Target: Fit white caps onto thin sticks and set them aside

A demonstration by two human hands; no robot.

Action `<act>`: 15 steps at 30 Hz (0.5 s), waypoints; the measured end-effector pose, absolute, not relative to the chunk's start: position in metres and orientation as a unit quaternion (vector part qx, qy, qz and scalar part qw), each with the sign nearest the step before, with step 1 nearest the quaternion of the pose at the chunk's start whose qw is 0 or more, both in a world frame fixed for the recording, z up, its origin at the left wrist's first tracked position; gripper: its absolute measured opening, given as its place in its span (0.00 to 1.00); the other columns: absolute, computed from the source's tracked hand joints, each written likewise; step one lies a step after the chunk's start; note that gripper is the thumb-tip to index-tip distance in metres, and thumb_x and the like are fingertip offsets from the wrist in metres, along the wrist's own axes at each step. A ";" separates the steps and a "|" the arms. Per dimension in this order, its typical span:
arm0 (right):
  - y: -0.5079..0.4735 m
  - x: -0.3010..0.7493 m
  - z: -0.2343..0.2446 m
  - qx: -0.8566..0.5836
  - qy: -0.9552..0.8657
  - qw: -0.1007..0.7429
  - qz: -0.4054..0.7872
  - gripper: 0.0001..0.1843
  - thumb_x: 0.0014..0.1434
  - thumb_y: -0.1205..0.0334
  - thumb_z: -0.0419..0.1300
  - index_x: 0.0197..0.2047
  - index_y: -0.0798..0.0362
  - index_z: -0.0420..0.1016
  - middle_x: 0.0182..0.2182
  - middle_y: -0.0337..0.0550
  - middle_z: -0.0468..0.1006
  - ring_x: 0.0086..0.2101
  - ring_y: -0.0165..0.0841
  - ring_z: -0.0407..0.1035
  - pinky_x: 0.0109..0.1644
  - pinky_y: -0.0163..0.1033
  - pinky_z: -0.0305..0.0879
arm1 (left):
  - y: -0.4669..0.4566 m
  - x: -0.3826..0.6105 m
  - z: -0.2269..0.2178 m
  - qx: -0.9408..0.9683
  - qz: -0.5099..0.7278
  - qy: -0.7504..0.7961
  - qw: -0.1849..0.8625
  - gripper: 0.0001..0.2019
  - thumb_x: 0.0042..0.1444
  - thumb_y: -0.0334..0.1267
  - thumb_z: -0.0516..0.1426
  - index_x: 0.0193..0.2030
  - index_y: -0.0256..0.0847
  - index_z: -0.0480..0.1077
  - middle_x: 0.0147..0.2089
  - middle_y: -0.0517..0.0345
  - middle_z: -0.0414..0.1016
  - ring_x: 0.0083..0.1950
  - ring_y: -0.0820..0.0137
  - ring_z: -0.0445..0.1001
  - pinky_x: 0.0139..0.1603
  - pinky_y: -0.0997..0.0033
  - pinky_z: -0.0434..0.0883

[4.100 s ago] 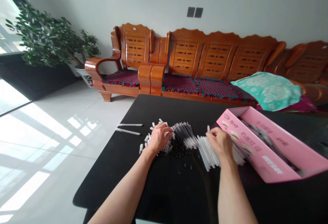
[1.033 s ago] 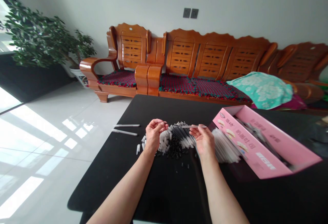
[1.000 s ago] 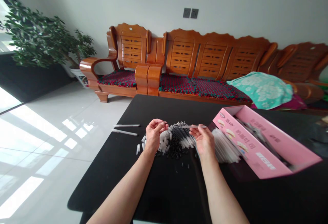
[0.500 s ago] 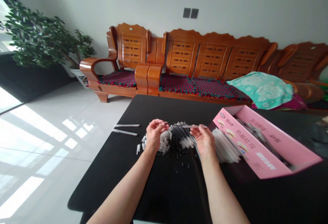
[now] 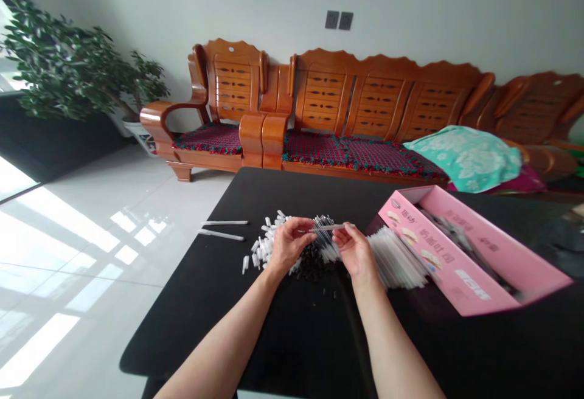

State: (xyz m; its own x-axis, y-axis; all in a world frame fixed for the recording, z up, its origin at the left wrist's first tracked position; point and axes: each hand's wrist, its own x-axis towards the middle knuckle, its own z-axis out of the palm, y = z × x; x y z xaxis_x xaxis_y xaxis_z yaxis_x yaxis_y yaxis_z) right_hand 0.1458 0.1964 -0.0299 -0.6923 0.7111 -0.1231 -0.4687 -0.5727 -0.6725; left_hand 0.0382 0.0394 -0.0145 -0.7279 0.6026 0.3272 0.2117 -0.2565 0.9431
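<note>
Quick count: two hands, the left hand (image 5: 289,244) and the right hand (image 5: 356,253), with one thin tube (image 5: 326,227) in the right. Two loose tubes (image 5: 223,222) lie near the left edge of the table (image 5: 191,326). Three heaps, too many to count: white bits (image 5: 267,247), black bits (image 5: 310,263), clear tubes (image 5: 396,259). One pink box (image 5: 456,277), two wall sockets (image 5: 338,20), one potted plant (image 5: 59,58).

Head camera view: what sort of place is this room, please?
It looks like a home living room: a carved wooden sofa with red-green knitted cushions, a leafy potted plant and a glossy tiled floor.
</note>
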 end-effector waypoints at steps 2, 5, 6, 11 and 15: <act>0.203 0.149 -0.029 -0.200 -0.262 0.367 0.870 0.03 0.53 0.72 0.65 0.30 0.56 0.77 0.23 0.41 0.83 0.25 0.30 0.79 0.30 0.30 0.77 | 0.036 0.036 -0.011 0.348 0.705 0.611 0.098 0.14 0.50 0.37 0.66 0.44 0.40 0.77 0.40 0.52 0.79 0.38 0.67 0.78 0.40 0.70 0.75; 0.209 0.152 -0.029 -0.186 -0.220 0.394 0.873 0.06 0.55 0.74 0.63 0.29 0.55 0.77 0.23 0.38 0.83 0.25 0.27 0.79 0.32 0.28 0.77 | 0.031 0.032 -0.008 0.341 0.696 0.631 0.043 0.10 0.50 0.35 0.65 0.41 0.43 0.79 0.37 0.54 0.78 0.35 0.69 0.76 0.39 0.71 0.73; 0.210 0.152 -0.029 -0.181 -0.222 0.389 0.876 0.06 0.55 0.73 0.63 0.29 0.55 0.78 0.23 0.37 0.83 0.25 0.27 0.79 0.31 0.28 0.77 | 0.031 0.031 -0.008 0.347 0.686 0.639 0.033 0.08 0.51 0.35 0.65 0.39 0.44 0.80 0.35 0.55 0.77 0.33 0.70 0.74 0.38 0.72 0.72; 0.206 0.150 -0.030 -0.170 -0.254 0.368 0.878 0.04 0.56 0.70 0.65 0.30 0.54 0.78 0.24 0.38 0.83 0.25 0.29 0.79 0.30 0.30 0.78 | 0.032 0.030 -0.014 0.440 0.564 0.699 0.005 0.05 0.52 0.32 0.63 0.34 0.46 0.80 0.35 0.55 0.76 0.36 0.65 0.72 0.42 0.66 0.68; 0.208 0.151 -0.032 -0.170 -0.262 0.378 0.872 0.04 0.56 0.70 0.66 0.30 0.54 0.78 0.23 0.38 0.83 0.25 0.29 0.79 0.30 0.29 0.77 | 0.031 0.026 -0.015 0.538 0.461 0.704 0.045 0.03 0.51 0.33 0.63 0.31 0.46 0.80 0.34 0.55 0.77 0.38 0.63 0.72 0.46 0.63 0.65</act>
